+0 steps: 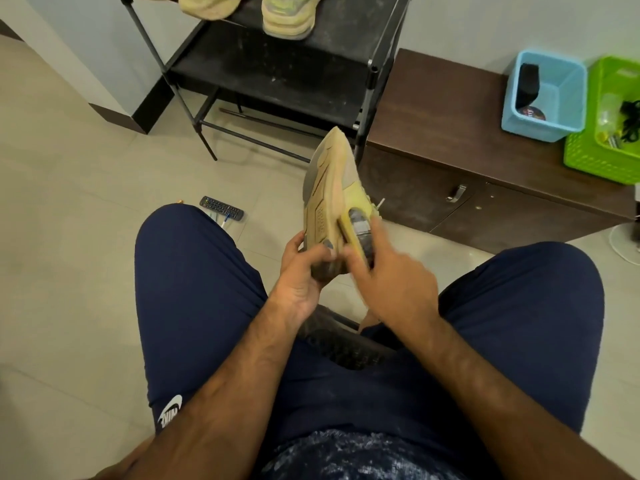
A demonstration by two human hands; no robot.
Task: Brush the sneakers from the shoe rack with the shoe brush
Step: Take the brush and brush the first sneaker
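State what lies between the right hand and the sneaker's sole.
The shoe brush: the right hand holds it against the sole of the sneaker, whose heel the left hand grips. The head view shows this.

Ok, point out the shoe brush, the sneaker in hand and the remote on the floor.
shoe brush [360,230]: head view, on its grey part beside the yellow strip.
sneaker [325,188]: head view, on the middle of its tan sole.
remote [221,208]: head view, on the middle of its button face.
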